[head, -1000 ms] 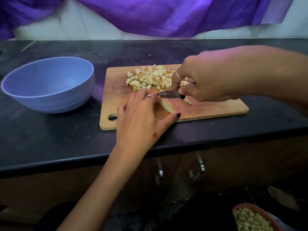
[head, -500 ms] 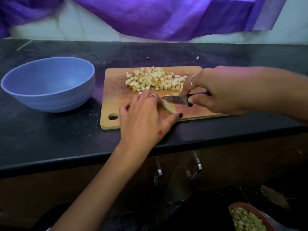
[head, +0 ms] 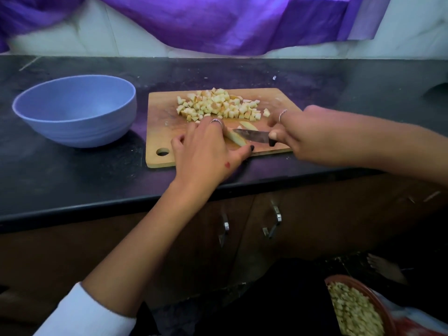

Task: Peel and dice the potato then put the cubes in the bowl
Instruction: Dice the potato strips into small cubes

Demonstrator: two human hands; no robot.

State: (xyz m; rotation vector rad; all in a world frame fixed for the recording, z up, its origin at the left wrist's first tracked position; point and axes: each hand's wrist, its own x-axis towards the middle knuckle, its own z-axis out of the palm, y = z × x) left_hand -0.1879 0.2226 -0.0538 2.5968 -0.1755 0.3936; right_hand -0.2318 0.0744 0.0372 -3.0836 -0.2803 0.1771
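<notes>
A wooden cutting board (head: 164,117) lies on the black counter. A pile of pale potato cubes (head: 218,106) covers its far half. My left hand (head: 206,149) presses down on a long potato slice (head: 236,139) at the board's near edge. My right hand (head: 300,132) grips a black-handled knife (head: 252,136), whose blade lies against that slice. A second thin slice (head: 248,126) rests just beyond the blade. The empty blue bowl (head: 75,110) stands left of the board.
The counter's front edge (head: 121,204) runs below the board, with cabinet handles (head: 274,221) under it. A brown bowl of diced pieces (head: 354,309) sits low at the right. Purple cloth (head: 218,20) hangs along the back wall.
My right hand has drawn the knife rightwards and away from the cube pile. A thin slice now lies separate behind the blade. My left hand stays on the remaining slice.
</notes>
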